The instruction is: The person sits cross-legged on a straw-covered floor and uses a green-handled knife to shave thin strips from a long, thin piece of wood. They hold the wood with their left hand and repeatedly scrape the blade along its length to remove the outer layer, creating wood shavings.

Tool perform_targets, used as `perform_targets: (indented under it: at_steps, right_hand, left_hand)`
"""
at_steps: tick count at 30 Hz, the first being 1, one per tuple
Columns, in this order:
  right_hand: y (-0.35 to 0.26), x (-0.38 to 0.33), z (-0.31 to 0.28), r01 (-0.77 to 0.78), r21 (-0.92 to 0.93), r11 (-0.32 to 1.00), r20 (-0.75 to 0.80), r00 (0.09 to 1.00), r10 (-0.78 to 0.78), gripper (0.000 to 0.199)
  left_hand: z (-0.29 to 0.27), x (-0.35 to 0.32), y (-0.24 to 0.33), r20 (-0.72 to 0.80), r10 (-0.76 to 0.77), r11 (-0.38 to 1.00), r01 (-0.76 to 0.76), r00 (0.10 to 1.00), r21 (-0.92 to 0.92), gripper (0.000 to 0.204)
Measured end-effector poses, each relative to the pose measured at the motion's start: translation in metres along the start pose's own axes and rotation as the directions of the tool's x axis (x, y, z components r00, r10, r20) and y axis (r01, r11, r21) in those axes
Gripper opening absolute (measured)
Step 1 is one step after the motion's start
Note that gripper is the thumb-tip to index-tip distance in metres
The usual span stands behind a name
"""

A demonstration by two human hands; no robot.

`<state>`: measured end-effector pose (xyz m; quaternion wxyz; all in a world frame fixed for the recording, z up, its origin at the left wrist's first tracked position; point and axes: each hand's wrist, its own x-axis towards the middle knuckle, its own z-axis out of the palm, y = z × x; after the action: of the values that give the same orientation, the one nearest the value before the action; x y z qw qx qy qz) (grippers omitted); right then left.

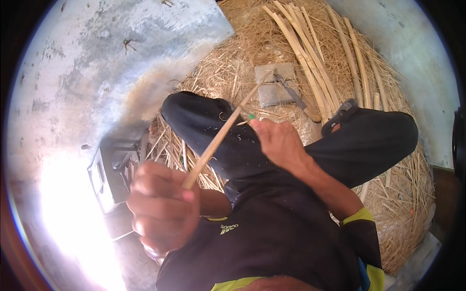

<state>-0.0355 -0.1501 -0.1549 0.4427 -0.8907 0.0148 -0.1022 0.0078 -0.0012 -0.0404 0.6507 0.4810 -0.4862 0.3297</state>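
A long, pale bamboo strip slants across my lap, its far end pointing up and right. My left hand is closed in a fist around the near end of the strip. Beside the strip's middle, my right hand is closed on a small tool with a green part. The rest of that tool is hidden by the fingers, and its kind cannot be made out. A thin curled shaving shows between the strip and my right fingers. Small shavings dot my dark trouser leg.
Beyond my crossed legs, a wooden-handled knife lies against a grey block. Several long bamboo strips lie to its right on straw-like shavings. A pale wall and a dark box-like object stand at left.
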Motion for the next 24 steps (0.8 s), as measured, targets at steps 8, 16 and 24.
perform_targets:
  at_steps: [8, 16, 24]
  right_hand:
    - [-0.004, 0.008, -0.003, 0.007, 0.140, 0.990, -0.056, 0.998, 0.000, 0.032]
    - [-0.007, 0.002, 0.003, 0.129, 0.196, 0.972, -0.005, 0.991, -0.130, 0.029]
    - [-0.004, 0.003, 0.011, 0.149, 0.394, 0.907, -0.033, 0.988, -0.148, 0.034]
  left_hand:
    - [-0.007, 0.001, -0.004, 0.053, -0.063, 0.996, 0.066, 0.997, -0.057, 0.042]
    - [-0.002, 0.007, -0.011, -0.003, -0.018, 0.998, 0.018, 1.000, -0.064, 0.048]
    - [-0.010, -0.006, -0.012, -0.036, -0.058, 0.987, 0.052, 0.998, -0.155, 0.043]
